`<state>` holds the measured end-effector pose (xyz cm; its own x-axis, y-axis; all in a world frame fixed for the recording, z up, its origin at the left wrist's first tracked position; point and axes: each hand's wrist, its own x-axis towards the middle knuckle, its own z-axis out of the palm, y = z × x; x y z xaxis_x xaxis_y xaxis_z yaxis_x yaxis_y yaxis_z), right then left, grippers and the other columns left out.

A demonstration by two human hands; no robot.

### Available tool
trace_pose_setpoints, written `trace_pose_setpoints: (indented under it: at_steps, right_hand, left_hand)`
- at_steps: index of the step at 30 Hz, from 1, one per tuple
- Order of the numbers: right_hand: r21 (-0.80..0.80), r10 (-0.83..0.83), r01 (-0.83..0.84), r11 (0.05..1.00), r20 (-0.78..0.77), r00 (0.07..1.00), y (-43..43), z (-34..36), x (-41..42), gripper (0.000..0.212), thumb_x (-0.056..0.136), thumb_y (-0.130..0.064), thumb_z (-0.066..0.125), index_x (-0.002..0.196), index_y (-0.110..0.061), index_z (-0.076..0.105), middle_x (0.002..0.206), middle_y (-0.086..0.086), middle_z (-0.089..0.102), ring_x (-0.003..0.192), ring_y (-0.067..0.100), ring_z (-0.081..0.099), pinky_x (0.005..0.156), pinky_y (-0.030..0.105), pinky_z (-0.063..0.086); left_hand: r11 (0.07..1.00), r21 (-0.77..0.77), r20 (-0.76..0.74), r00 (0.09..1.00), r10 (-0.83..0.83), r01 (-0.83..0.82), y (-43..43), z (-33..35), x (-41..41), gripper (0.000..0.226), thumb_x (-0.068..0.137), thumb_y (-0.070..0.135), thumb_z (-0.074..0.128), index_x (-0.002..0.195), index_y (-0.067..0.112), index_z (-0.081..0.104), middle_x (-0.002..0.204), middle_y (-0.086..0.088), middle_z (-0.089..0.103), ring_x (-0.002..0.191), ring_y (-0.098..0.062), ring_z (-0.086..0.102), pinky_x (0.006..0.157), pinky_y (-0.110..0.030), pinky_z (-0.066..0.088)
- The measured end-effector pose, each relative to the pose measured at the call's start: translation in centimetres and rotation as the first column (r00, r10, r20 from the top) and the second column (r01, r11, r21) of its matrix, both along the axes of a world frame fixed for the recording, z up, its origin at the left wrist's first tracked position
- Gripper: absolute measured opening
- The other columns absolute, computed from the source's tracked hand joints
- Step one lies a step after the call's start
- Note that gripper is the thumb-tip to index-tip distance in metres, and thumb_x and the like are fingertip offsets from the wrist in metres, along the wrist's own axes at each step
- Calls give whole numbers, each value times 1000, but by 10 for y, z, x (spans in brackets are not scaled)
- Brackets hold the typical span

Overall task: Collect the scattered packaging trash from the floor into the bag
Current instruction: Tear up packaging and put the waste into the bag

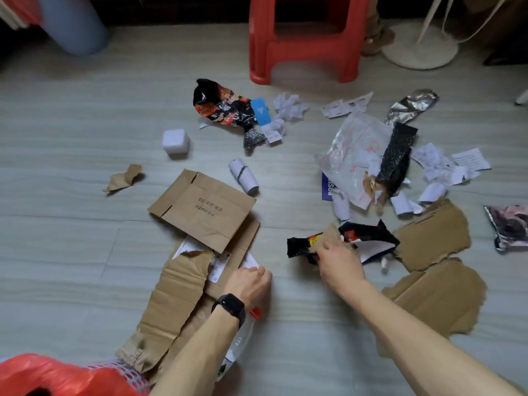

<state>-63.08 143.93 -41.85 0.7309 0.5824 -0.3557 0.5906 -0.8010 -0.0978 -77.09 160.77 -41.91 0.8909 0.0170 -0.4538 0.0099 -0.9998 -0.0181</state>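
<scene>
The right hand (pixel 338 264) is closed around a bunch of trash: a black snack wrapper (pixel 368 237) with a bit of torn brown paper (pixel 328 237) on top, just off the middle of the floor toward 4 o'clock. The left hand (pixel 248 284), with a black watch (pixel 231 307) on its wrist, is curled shut and pinches the edge of a white paper slip (pixel 251 261) that lies on the ripped cardboard box (pixel 177 298) at 6 o'clock. A flat cardboard flap (pixel 203 210) with printed words lies on top of that box, near the middle. The red plastic bag (pixel 57 375) sits at 7 o'clock, at the bottom corner, close to the left arm. More trash lies all over the grey floor (pixel 71 238): a black and red noodle wrapper (pixel 223 107) at 12 o'clock, a small white cube (pixel 175 142) at 11 o'clock, a scrap of brown paper (pixel 125 178) at 9 o'clock, a rolled white paper (pixel 244 175) near the middle, a clear plastic bag (pixel 354 155) with a black strip on it at 2 o'clock, crumpled white papers (pixel 437 164) at 3 o'clock, and two torn cardboard pieces (pixel 434 292) at 4 o'clock. A red plastic stool (pixel 303 38) stands at 12 o'clock, far back
</scene>
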Motion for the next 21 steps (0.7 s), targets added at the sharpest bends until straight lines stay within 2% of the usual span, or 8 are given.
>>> trace_pose_setpoints:
  at_steps: [3,6,9,11,13,14,17,21]
  right_hand:
    - [210,-111,139,968,-142,984,-10,36,0,15,98,-23,46,103,-11,54,99,13,63,93,41,60,64,39,38]
    - [395,-223,302,868,-235,946,-24,82,2,24,94,-28,50,72,-19,51,70,-5,55,76,34,56,59,38,37]
    - [505,-362,543,671,-416,834,-33,149,0,16,93,-31,57,83,-19,63,81,-1,67,82,26,63,74,40,50]
    - [540,-361,684,491,-588,724,-34,186,-5,13,93,-24,62,90,-13,67,90,9,72,86,28,67,82,43,54]
    - [529,-276,785,322,-741,612,-35,221,-15,7,95,-11,62,92,-5,65,86,14,69,75,28,68,69,36,57]
    - [510,-220,815,275,-792,570,-35,238,-23,4,95,-6,61,95,-3,64,83,13,68,69,24,68,62,32,57]
    - [484,-101,821,302,-840,532,-34,294,-51,11,96,-7,59,105,-3,64,88,11,72,76,22,70,62,30,53]
    - [502,16,796,338,-849,529,-30,347,-81,16,96,-8,57,110,-5,63,104,19,73,93,30,69,73,36,54]
  left_hand:
    - [990,-35,-39,990,134,-136,-5,20,-6,22,99,6,40,113,12,55,103,-10,66,92,-33,64,70,-39,47]
    - [896,-218,88,906,413,-387,-5,43,-12,25,99,16,43,118,26,56,110,-4,68,99,-28,64,70,-34,46]
    - [741,-468,208,754,623,-482,-6,102,-10,14,100,34,46,107,29,56,102,-3,69,91,-28,64,71,-35,50]
    - [648,-602,247,663,707,-466,-5,146,-8,10,100,33,46,104,25,52,94,-9,68,84,-32,62,70,-37,50]
    - [555,-710,254,578,775,-433,-4,194,-10,8,100,25,45,104,20,50,88,-14,68,82,-37,62,71,-39,49]
    - [506,-757,252,529,810,-414,-4,215,-14,7,100,25,44,103,21,50,86,-12,69,81,-36,65,73,-41,51]
    - [375,-855,209,423,882,-358,-7,277,-35,5,101,29,42,98,29,46,83,-2,69,78,-26,71,75,-47,57]
    - [201,-948,109,338,935,-248,-27,338,-73,5,104,24,40,102,21,44,90,-4,67,70,-17,73,63,-33,59]
